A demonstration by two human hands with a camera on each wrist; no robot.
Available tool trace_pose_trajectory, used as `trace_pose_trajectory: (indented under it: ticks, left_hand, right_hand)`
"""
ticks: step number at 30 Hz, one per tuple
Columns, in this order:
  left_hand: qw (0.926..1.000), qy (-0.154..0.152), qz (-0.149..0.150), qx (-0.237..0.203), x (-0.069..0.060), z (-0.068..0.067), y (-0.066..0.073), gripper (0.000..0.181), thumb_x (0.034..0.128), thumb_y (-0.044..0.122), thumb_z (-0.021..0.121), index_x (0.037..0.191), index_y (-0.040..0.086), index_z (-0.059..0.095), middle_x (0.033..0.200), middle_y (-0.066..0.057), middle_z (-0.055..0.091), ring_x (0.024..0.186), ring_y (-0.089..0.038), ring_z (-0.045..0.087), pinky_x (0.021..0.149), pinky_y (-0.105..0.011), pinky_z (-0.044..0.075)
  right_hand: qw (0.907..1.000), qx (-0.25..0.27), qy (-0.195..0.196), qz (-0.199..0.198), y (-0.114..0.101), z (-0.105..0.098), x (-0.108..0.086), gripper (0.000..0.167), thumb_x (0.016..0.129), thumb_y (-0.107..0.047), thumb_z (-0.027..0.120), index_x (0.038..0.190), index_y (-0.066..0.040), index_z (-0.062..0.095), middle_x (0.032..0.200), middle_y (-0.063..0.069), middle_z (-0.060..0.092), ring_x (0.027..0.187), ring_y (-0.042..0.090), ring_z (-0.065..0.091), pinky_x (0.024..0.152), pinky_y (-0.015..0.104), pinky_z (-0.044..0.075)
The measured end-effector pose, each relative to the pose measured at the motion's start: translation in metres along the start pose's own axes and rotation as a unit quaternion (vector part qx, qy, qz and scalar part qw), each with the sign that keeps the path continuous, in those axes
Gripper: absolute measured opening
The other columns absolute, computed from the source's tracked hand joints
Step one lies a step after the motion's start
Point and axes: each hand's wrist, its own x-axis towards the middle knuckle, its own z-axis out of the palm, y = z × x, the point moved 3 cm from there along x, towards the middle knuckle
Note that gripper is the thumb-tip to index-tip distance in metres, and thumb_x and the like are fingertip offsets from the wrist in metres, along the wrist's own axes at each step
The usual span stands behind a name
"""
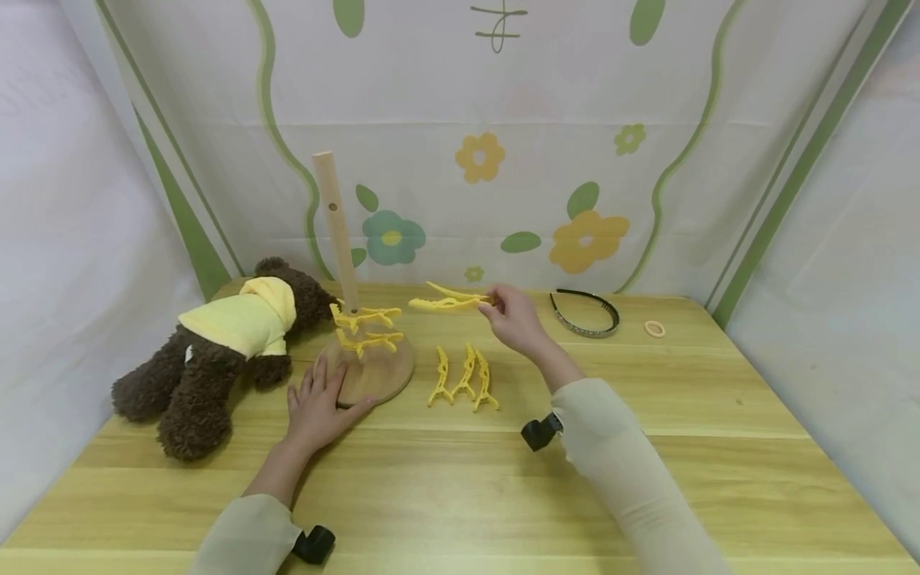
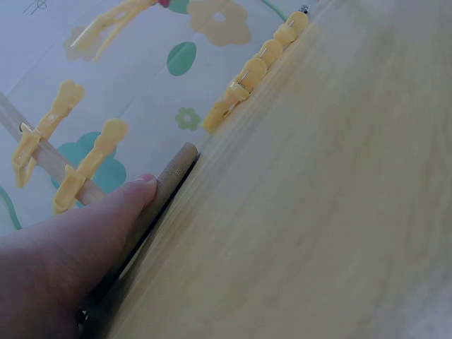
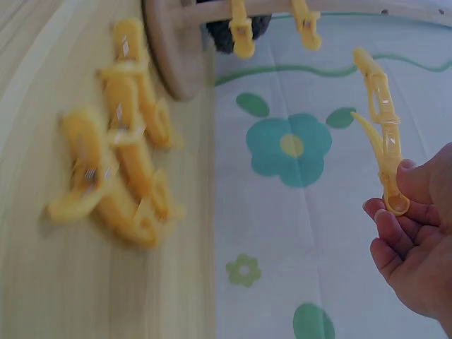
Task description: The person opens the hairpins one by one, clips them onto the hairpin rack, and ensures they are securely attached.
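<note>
Your right hand (image 1: 516,321) pinches one end of a yellow clip (image 1: 447,303) between thumb and fingers, holding it above the table (image 1: 460,487), its two prongs parted. Your left hand (image 1: 316,411) lies with fingers spread, touching the round wooden base (image 1: 381,385); the thumb rests at its rim. Two clips (image 1: 370,343) grip the upright post (image 1: 336,231).

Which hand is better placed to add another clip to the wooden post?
Probably the right hand: it holds a yellow clip above the table; the left hand rests on the round base.
</note>
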Motion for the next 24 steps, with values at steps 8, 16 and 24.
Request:
trace_pose_trajectory:
  ticks: [8,16,24]
  left_hand:
    - [1.0000,0.001,-0.002,0.001,0.000,-0.001,0.001,0.086,0.0748,0.062,0.048,0.136,0.006,0.027,0.140,-0.023,0.002,0.122,-0.046,0.004,0.087,-0.063,-0.003]
    - [1.0000,0.001,-0.005,0.001,0.000,-0.001,0.001,0.086,0.0748,0.063,0.047,0.136,0.006,0.027,0.140,-0.023,0.001,0.122,-0.046,0.004,0.087,-0.063,-0.003]
    - [1.0000,0.005,-0.001,0.004,0.000,-0.001,0.001,0.087,0.0739,0.064,0.047,0.136,0.006,0.028,0.140,-0.023,0.003,0.122,-0.047,0.006,0.087,-0.064,-0.003]
  right_hand:
    - [0.9998,0.019,-0.003,-0.009,-0.031,0.023,0.017,0.013,0.083,-0.009,0.057,0.091,0.002,0.057,0.073,0.007,0.053,0.062,0.017,0.049,0.054,0.027,0.041]
    - [0.9992,0.038,-0.006,-0.005,-0.048,0.050,0.027,0.014,0.083,-0.011,0.059,0.090,0.002,0.059,0.073,0.006,0.055,0.061,0.015,0.050,0.054,0.023,0.042]
    - [0.9983,0.053,-0.023,-0.002,-0.067,0.073,0.035,0.011,0.083,-0.011,0.058,0.087,-0.001,0.059,0.072,0.004,0.056,0.062,0.014,0.051,0.053,0.020,0.042]
